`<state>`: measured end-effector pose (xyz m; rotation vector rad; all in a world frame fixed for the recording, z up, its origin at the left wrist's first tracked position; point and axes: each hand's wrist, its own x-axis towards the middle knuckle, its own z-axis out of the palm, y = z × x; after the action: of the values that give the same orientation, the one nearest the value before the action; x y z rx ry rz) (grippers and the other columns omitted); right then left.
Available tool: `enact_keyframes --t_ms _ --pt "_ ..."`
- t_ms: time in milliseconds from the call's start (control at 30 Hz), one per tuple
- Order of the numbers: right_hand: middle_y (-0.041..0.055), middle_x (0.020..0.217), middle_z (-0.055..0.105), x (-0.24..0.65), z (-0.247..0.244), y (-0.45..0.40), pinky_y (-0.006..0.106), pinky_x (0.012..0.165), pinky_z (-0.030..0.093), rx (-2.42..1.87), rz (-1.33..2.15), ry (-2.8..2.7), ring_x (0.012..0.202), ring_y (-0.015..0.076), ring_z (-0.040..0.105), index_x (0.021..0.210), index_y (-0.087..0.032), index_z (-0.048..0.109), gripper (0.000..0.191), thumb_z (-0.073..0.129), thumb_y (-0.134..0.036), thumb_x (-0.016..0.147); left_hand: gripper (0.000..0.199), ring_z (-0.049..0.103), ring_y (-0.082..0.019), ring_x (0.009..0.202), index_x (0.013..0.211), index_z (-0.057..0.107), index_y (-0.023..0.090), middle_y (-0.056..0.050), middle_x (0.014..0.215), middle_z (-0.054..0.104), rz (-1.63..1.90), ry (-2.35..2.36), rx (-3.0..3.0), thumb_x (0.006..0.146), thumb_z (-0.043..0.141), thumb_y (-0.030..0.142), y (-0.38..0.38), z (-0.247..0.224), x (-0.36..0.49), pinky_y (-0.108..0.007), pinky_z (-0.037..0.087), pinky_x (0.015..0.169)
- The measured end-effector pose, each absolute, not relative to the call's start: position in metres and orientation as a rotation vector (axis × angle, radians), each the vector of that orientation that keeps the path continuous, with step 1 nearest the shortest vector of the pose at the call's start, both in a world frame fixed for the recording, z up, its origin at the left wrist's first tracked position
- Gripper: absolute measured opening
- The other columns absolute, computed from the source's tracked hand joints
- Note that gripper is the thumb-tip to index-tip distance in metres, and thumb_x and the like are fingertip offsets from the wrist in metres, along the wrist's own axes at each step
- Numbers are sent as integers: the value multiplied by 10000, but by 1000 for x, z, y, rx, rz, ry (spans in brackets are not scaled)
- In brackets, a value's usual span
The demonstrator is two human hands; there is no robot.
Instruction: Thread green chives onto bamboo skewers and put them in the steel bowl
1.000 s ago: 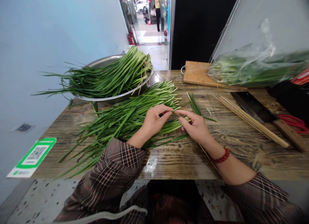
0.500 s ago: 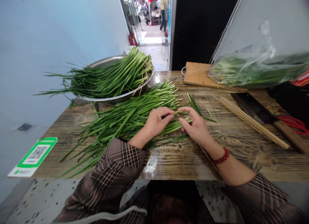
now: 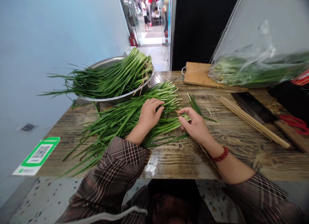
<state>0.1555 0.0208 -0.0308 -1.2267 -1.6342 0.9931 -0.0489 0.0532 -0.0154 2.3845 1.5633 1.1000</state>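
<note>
Loose garlic chives lie spread over the wooden table, pale stem ends pointing right. My left hand is over the pile, fingers bent and thumb apart, with nothing visible held in it. To its right, my right hand is closed on a thin bamboo skewer. The skewer's tip pokes out past my fingertips toward the stems, and its long end runs back under my wrist. A few pale stems lie just below and beside the right fingertips.
A metal basin at the back left holds chives with skewers. On the right lie a bundle of bamboo skewers, a cleaver, a cutting board and a plastic bag of greens. A QR card sits at the left edge.
My left hand has drawn away from the right fingertips, moving left and slightly up over the chives. The green stalk between the hands no longer shows. My right hand barely moves, still holding the skewer.
</note>
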Motion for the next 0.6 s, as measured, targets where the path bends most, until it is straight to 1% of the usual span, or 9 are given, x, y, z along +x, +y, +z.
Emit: enact_keyframes --t_ms 133,233,300,367,433,467,533,600 --pt "-10 789 657 155 -30 20 219 503 459 -1241 1008 -1636 491 94 596 1046 -208 585 247 568 -337 836 233 558 -237 910 1062 690 169 -94 946 660 906 1736 2450 862 600 248 58 -24 -49 -376 423 828" --pt "-12 768 657 155 -29 20 224 505 461 -1241 1019 -1637 495 100 599 1055 -208 596 254 563 -331 836 187 555 -233 874 992 709 184 -80 878 647 855 1782 2469 877 583 261 58 -25 -46 -362 408 790" --pt "-10 763 659 155 -29 20 227 506 463 -1249 1008 -1641 494 102 599 1069 -205 609 269 561 -331 836 159 556 -216 841 882 711 181 -66 827 638 915 1754 2450 881 567 248 58 -23 -45 -349 408 779" --pt "-8 756 660 156 -30 21 227 506 464 -1247 994 -1649 492 101 599 1083 -200 624 285 557 -333 839 154 563 -195 827 790 687 164 -58 809 635 1063 1659 2389 866 561 209 57 -19 -45 -331 421 784" --pt "-8 744 659 156 -30 21 223 504 464 -1228 987 -1654 492 101 599 1087 -196 641 293 554 -334 843 136 572 -168 805 748 657 152 -50 810 638 1199 1529 2292 839 558 169 55 -15 -44 -302 441 775" --pt "-7 736 659 156 -30 21 220 504 465 -1216 987 -1655 494 101 600 1084 -193 650 294 553 -335 845 123 576 -154 783 752 650 149 -42 804 641 1236 1475 2236 828 553 157 54 -13 -44 -285 449 756" --pt "-4 728 663 156 -29 21 216 498 464 -1204 988 -1653 494 102 600 1078 -191 665 297 554 -341 847 122 579 -131 722 823 660 148 -22 775 643 1244 1405 2123 819 539 151 51 -9 -42 -255 457 703" --pt "2 730 671 156 -28 20 214 493 465 -1205 988 -1645 493 102 599 1069 -189 677 297 555 -344 847 191 588 -121 681 934 675 145 -8 741 644 1209 1362 2042 820 522 152 47 -7 -40 -239 460 670"
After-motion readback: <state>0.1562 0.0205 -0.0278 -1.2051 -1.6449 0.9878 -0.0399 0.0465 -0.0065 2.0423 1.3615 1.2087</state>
